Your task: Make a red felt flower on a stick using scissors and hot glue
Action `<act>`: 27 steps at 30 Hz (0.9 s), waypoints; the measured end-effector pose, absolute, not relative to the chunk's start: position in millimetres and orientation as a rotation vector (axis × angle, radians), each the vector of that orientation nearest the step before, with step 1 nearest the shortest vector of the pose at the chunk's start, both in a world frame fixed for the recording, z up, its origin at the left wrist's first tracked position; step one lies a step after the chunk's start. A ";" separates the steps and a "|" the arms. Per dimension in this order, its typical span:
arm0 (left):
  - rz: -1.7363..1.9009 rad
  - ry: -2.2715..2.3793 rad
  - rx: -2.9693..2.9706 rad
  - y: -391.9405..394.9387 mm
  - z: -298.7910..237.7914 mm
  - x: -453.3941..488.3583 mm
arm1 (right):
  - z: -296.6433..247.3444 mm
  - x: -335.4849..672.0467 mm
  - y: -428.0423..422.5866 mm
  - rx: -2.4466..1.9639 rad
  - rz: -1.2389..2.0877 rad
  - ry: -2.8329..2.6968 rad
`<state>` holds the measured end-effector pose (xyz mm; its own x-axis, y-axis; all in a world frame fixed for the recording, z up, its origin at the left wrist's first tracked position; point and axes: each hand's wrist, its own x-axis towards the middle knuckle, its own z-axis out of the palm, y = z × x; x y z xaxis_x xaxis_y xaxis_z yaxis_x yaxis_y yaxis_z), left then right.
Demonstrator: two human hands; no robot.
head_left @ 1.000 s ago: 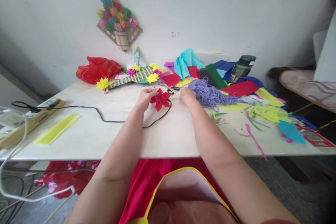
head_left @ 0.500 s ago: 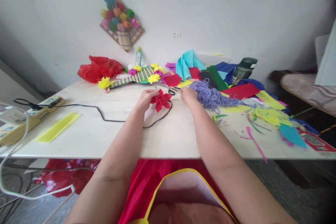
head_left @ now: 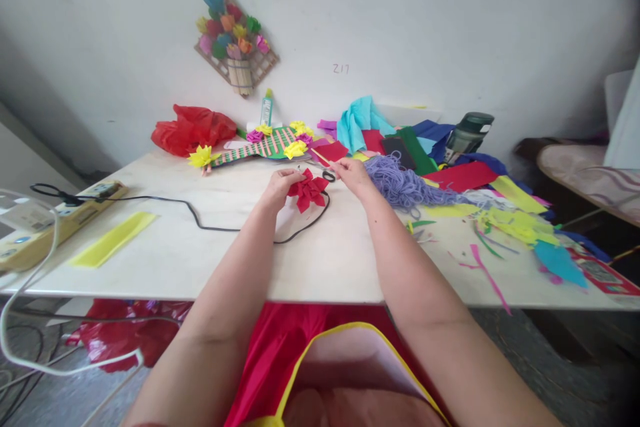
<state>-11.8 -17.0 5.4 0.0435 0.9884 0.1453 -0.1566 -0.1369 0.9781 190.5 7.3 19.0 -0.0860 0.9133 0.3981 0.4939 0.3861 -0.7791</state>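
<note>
My left hand [head_left: 280,185] is closed on a red folded-paper flower [head_left: 310,192], holding it just above the pale table [head_left: 325,267]. My right hand [head_left: 353,175] is pinched shut just right of the flower. A thin pale sliver shows at its fingertips, and I cannot make out what it is. Black-handled scissors [head_left: 328,175] lie between the two hands, behind the flower. A heap of purple yarn [head_left: 400,183] lies right beside my right hand.
A black cable [head_left: 220,228] loops from a power strip [head_left: 65,220] at the left to below the flower. A yellow paper strip [head_left: 113,247] lies front left. Along the wall are a red bag [head_left: 193,127], a glue bottle [head_left: 267,107], a woven flower craft [head_left: 265,143], coloured sheets [head_left: 465,173] and a dark jar [head_left: 467,133].
My right hand has moved left from the yarn toward the flower and closed into a pinch. My left hand keeps its hold on the red flower.
</note>
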 end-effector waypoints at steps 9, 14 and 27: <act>1.305 1.004 1.240 -20.0 8.0 -10.3 | 27.0 180.7 -6.8 -1.028 1.018 -1.697; 1.274 1.007 1.248 -20.7 8.8 -9.2 | 26.2 179.4 -6.4 -1.009 1.041 -1.796; 1.231 1.030 1.294 -21.7 9.1 -8.4 | 22.0 177.5 -0.6 -0.962 1.003 -1.887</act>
